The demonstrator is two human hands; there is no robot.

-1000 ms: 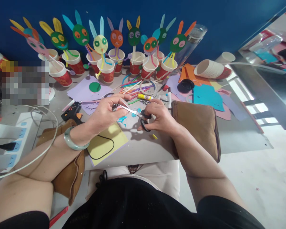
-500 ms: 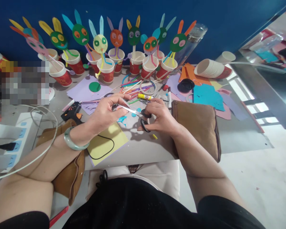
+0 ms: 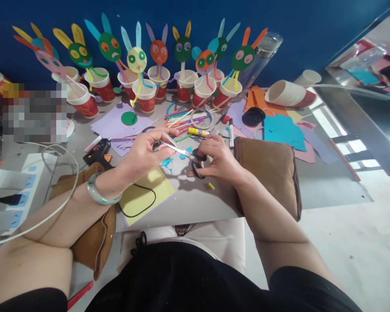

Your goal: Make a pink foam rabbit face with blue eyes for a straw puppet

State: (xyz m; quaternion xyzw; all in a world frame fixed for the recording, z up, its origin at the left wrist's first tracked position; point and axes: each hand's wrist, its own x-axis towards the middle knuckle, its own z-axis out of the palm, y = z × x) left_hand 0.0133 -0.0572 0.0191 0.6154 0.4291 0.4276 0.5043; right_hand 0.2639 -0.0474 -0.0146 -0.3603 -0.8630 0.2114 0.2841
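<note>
My right hand (image 3: pixel 217 157) grips the black-handled scissors (image 3: pixel 183 151), with the fingers in the loops. Their metal blades point left, toward the fingertips of my left hand (image 3: pixel 149 149). That hand is closed in a pinch near the blade tips, and whatever it holds is too small or hidden to name. Beneath the scissors, small blue paper circles (image 3: pixel 183 156) and blue scraps (image 3: pixel 167 163) lie on the grey table (image 3: pixel 182 203). A little yellow piece (image 3: pixel 211 186) rests close to my right wrist. Yellow paper (image 3: pixel 146 195) with a black cord loop on it lies under my left forearm.
Behind my hands stand red-and-white paper cups (image 3: pixel 147 102) with paper rabbit heads. Coloured sticks (image 3: pixel 182 113), a yellow marker (image 3: pixel 197 131) and a black glue gun (image 3: pixel 99 155) lie about. Brown cushions (image 3: pixel 268 177) flank my arms; a power strip (image 3: pixel 29 182) is at left.
</note>
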